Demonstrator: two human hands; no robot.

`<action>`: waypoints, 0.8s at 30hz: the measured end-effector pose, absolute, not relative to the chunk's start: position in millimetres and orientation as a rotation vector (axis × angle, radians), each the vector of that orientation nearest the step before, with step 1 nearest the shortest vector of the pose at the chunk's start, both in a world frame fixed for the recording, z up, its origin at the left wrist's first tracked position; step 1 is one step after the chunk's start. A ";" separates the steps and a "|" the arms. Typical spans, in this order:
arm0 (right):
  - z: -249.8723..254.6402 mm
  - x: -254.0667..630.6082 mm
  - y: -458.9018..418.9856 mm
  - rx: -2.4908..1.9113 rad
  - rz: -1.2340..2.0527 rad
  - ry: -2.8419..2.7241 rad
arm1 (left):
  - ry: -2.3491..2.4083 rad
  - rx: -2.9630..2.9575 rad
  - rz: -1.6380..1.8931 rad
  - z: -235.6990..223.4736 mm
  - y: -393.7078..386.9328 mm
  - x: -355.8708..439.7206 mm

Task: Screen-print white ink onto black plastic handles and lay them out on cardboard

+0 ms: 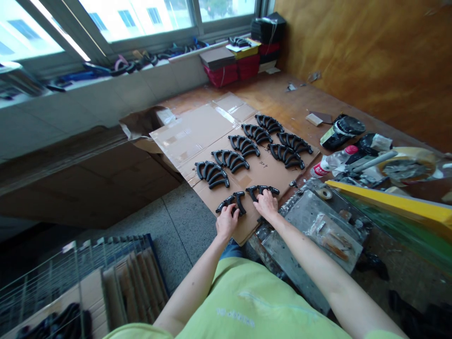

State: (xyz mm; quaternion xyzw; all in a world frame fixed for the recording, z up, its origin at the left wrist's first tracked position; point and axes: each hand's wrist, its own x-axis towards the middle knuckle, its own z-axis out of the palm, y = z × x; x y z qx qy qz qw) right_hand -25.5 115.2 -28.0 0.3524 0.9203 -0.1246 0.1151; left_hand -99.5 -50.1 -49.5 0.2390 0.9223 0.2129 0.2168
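Several black, curved, tube-like pieces lie in fan-shaped groups on a flattened cardboard sheet (197, 125). At the sheet's near edge, my left hand (227, 222) has its fingers bent around a black curved piece (240, 201) in a small group. My right hand (267, 205) is closed on a black curved piece in the neighbouring small group (253, 190); its fingertips partly hide that piece. Beyond my hands sit fuller groups, among them the nearest left fan (212, 174) and a fan on the right (286, 155).
Right of the cardboard stand a red-capped plastic bottle (334, 161), a dark-smeared can (342, 132), a tape roll (406, 162) and a grey metal plate (303, 235). A wire rack (52, 278) holds cardboard at lower left. Red boxes (226, 73) stand by the window.
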 end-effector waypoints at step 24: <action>-35.2 -2.8 121.8 0.834 -0.635 2.868 | 2.541 0.714 0.439 -38.2 -37.0 -120.0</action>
